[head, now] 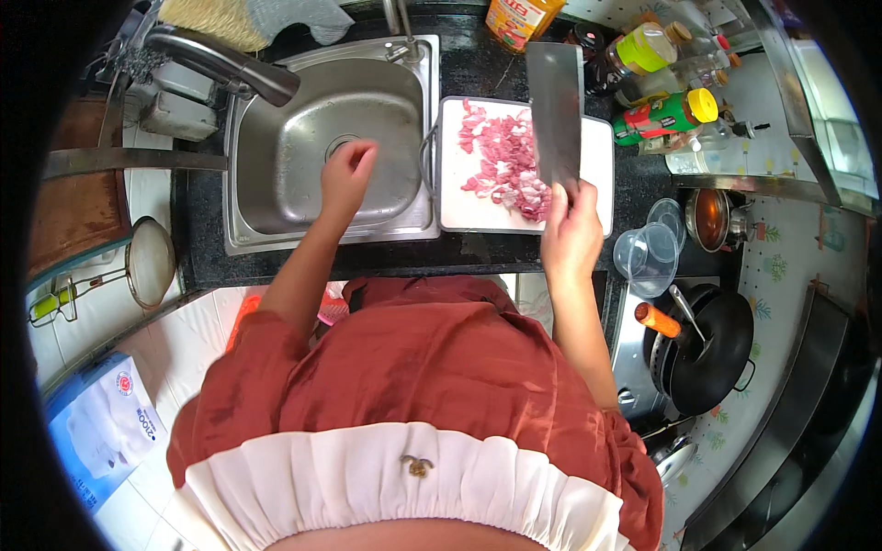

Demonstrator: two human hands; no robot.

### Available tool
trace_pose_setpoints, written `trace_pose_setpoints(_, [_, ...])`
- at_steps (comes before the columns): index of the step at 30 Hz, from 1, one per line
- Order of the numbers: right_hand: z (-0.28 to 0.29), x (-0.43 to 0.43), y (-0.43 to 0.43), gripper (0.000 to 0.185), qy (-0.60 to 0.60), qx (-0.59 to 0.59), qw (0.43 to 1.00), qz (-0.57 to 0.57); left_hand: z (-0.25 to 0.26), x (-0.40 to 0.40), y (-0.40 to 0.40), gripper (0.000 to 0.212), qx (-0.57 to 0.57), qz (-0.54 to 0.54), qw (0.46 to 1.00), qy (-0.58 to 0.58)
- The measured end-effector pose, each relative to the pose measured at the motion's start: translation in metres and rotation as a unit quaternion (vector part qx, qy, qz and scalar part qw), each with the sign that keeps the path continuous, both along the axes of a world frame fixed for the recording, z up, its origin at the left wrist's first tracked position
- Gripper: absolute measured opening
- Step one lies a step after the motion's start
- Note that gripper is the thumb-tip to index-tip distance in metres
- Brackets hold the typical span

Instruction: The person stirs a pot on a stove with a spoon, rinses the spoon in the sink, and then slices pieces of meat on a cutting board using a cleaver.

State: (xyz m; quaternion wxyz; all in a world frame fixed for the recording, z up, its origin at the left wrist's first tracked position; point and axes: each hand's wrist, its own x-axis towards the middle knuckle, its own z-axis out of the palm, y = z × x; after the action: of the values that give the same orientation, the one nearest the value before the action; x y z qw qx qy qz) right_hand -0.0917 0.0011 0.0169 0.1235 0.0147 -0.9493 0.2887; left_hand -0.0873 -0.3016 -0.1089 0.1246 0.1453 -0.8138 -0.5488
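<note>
My right hand (pixel 572 224) grips a Chinese cleaver (pixel 557 113) by its handle, which my fingers mostly cover. The broad blade points away from me, above the right half of a white cutting board (pixel 594 158) with a grey rim. Chopped raw meat (pixel 506 165), pink with pale fatty bits, lies heaped on the board, and the blade hides part of that area. Over the stainless steel sink (pixel 275 186), my left hand (pixel 350 175) is held with its fingers curled in; it is slightly blurred, and nothing shows in it.
A dark faucet (pixel 227 62) reaches over the sink's left side. Bottles (pixel 661 117) crowd the counter's back right. Clear plastic tubs (pixel 648 258) stand right of the board, with a metal pot (pixel 710 219) beyond. A black wok (pixel 713 358) sits on the stove at right.
</note>
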Motion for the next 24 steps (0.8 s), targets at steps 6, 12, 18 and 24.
trace_pose_setpoints(6, [-0.045, -0.025, -0.013, 0.027, -0.236, 0.149, 0.960, 0.007, 0.012, 0.060, -0.022, 0.014, 0.038, -0.026, 0.998, -0.034])
trace_pose_setpoints(12, [0.000, -0.016, -0.025, 0.027, -0.016, 0.076, 0.994, -0.073, 0.030, 0.071, -0.047, 0.014, -0.048, -0.044, 0.997, 0.038])
trace_pose_setpoints(18, [-0.047, -0.024, -0.010, 0.029, -0.130, 0.198, 0.971, -0.030, 0.040, 0.082, -0.060, 0.014, -0.049, -0.038, 0.998, 0.028])
trace_pose_setpoints(24, [-0.055, -0.013, -0.013, 0.027, -0.191, 0.216, 0.957, -0.014, 0.027, 0.096, -0.070, 0.014, -0.056, -0.016, 0.998, 0.024])
